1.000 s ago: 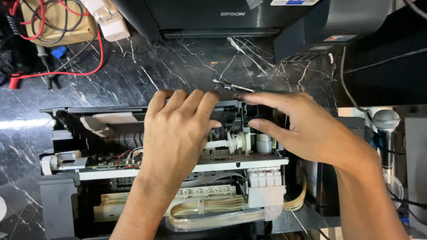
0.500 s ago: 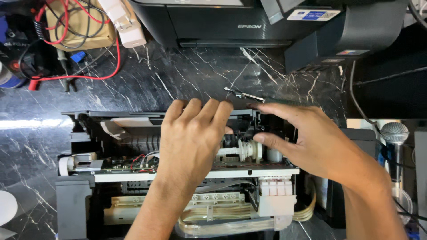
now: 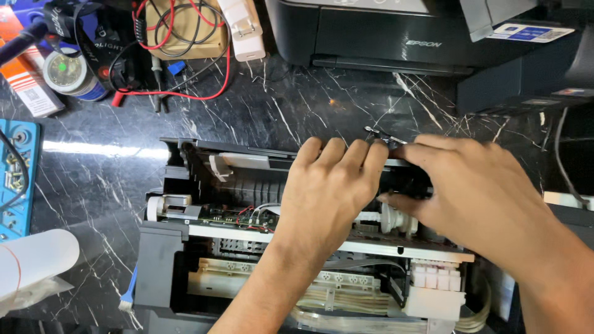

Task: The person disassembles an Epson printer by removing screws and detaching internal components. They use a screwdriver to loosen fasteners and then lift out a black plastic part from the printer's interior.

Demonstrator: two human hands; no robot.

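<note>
An opened printer [image 3: 179, 247] with its cover off lies on the black marble table, showing a circuit board, wires and white ink tubes. My left hand [image 3: 328, 192] lies flat over the printer's middle, fingertips on the black rear frame [image 3: 247, 161]. My right hand [image 3: 476, 192] reaches in from the right, its fingers curled by a white gear [image 3: 390, 218] and the black part at the frame's right end. What the fingers pinch is hidden. A thin metal tool [image 3: 383, 136] lies on the table just behind the fingertips.
A closed black printer [image 3: 371, 31] stands at the back, with a dark box [image 3: 526, 80] to its right. Red and black test leads [image 3: 179, 93], a white charger [image 3: 244, 28] and a tape roll [image 3: 65, 71] lie at back left. A blue device [image 3: 15, 179] and a white roll [image 3: 34, 260] sit at the left edge.
The view has shifted, so the printer now sits further right and lower in frame. Both hands stay on the printer's rear frame, with my right fingers closer to my left hand.
</note>
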